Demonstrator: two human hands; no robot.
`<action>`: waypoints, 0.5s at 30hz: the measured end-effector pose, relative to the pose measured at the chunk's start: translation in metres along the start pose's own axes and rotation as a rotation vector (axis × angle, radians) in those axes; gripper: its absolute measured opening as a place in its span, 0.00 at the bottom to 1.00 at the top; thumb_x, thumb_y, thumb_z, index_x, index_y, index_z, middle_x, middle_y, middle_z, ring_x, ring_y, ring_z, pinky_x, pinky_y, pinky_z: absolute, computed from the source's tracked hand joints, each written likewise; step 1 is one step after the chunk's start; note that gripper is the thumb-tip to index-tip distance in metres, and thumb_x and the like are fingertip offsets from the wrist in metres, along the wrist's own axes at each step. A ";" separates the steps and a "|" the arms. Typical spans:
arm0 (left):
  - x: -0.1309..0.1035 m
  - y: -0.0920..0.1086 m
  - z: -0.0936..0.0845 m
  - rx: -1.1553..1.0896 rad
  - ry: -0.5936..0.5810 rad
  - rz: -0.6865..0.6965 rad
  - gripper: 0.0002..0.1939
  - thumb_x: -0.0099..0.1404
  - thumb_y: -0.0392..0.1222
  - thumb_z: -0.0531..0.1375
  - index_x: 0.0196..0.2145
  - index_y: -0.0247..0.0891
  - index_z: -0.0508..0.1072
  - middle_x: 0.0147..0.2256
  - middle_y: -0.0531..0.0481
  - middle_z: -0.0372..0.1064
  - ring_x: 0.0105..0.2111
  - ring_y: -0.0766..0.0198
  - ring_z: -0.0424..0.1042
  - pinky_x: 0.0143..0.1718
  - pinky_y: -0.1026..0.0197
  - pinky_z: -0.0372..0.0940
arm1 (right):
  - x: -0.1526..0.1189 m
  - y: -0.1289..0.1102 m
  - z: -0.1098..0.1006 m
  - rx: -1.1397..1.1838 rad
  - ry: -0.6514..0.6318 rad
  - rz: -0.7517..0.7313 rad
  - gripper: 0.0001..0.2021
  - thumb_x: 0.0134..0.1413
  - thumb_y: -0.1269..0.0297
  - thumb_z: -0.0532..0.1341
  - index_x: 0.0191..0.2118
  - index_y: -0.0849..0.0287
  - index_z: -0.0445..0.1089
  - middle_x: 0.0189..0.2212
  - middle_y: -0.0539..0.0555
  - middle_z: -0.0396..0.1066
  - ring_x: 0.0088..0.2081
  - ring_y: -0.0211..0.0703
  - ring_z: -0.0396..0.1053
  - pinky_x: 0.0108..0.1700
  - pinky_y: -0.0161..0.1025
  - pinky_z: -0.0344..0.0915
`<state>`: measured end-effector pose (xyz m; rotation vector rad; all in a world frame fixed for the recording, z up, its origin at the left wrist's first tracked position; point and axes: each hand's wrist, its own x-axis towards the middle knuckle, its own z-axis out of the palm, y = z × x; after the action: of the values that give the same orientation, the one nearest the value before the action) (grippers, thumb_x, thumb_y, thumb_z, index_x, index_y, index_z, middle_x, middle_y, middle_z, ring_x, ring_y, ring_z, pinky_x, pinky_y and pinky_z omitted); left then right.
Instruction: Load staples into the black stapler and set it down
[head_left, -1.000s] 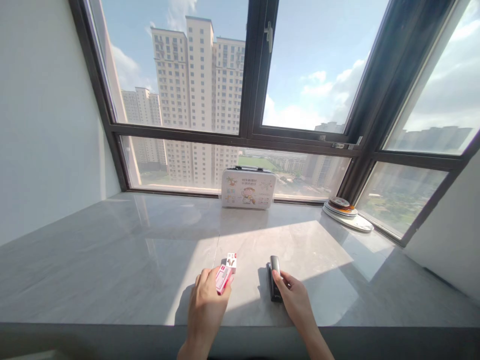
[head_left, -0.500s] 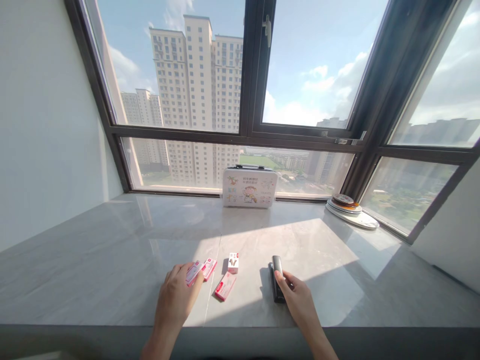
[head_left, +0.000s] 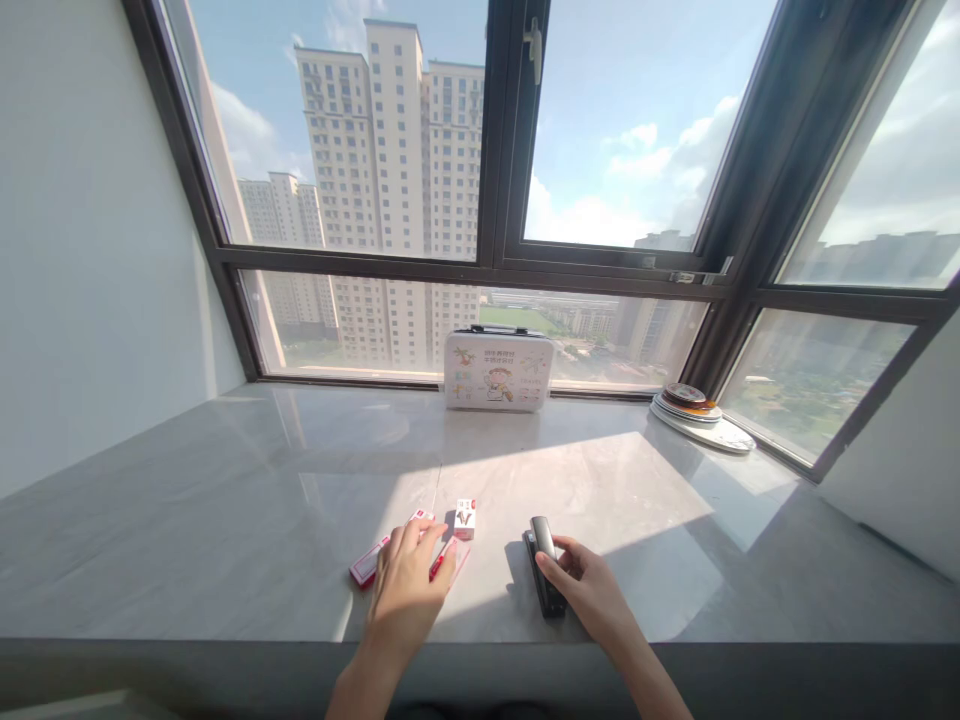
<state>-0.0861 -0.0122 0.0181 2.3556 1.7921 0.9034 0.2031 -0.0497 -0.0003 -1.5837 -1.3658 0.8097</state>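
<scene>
- Holding the black stapler (head_left: 541, 535) with the right hand (head_left: 594, 592), had its fingers curled in against the right side and the thumb across the top.
- Had the left hand (head_left: 409, 590) left of the black stapler, fingers loosely bent and part open over the pink boxes (head_left: 367, 568); could not tell if touching any.
- Had the white box (head_left: 464, 521) upright, left of the black stapler.
- Saw the white case (head_left: 499, 373) well beyond the black stapler, and stacked plates (head_left: 694, 418) beyond it to the right, on the sill (head_left: 225, 540).
</scene>
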 end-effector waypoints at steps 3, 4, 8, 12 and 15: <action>0.005 0.014 0.012 -0.026 -0.090 0.018 0.22 0.73 0.50 0.52 0.62 0.54 0.68 0.63 0.48 0.62 0.63 0.47 0.58 0.60 0.44 0.57 | -0.001 -0.002 -0.007 0.004 -0.081 -0.020 0.30 0.55 0.40 0.63 0.55 0.57 0.74 0.31 0.51 0.70 0.31 0.43 0.66 0.34 0.39 0.63; 0.004 0.015 0.015 -0.034 -0.099 0.020 0.24 0.73 0.50 0.53 0.65 0.55 0.64 0.65 0.49 0.58 0.65 0.47 0.55 0.61 0.43 0.56 | -0.001 -0.005 -0.011 0.002 -0.108 -0.026 0.30 0.55 0.41 0.64 0.57 0.56 0.73 0.33 0.52 0.72 0.31 0.43 0.67 0.35 0.40 0.64; -0.006 0.017 0.015 -0.032 -0.035 -0.028 0.25 0.70 0.50 0.57 0.63 0.48 0.65 0.64 0.47 0.59 0.65 0.48 0.53 0.63 0.45 0.55 | 0.001 -0.023 -0.027 -0.059 -0.187 -0.110 0.26 0.56 0.50 0.64 0.59 0.52 0.73 0.45 0.54 0.74 0.40 0.48 0.71 0.42 0.42 0.68; -0.021 0.026 0.005 -0.056 -0.037 0.025 0.13 0.69 0.44 0.58 0.51 0.47 0.71 0.54 0.48 0.68 0.57 0.52 0.63 0.59 0.49 0.59 | 0.003 -0.044 -0.025 -0.193 -0.181 -0.241 0.21 0.58 0.61 0.60 0.57 0.51 0.75 0.51 0.56 0.75 0.49 0.52 0.72 0.50 0.44 0.67; -0.026 0.035 -0.002 -0.172 -0.183 0.136 0.14 0.69 0.45 0.59 0.52 0.52 0.71 0.55 0.51 0.68 0.56 0.53 0.65 0.56 0.51 0.62 | 0.004 -0.056 -0.007 -0.253 -0.132 -0.326 0.23 0.59 0.68 0.56 0.58 0.53 0.74 0.52 0.56 0.75 0.52 0.52 0.71 0.54 0.44 0.66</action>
<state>-0.0604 -0.0477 0.0217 2.3853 1.4439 0.7895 0.1869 -0.0460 0.0538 -1.4577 -1.8236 0.5675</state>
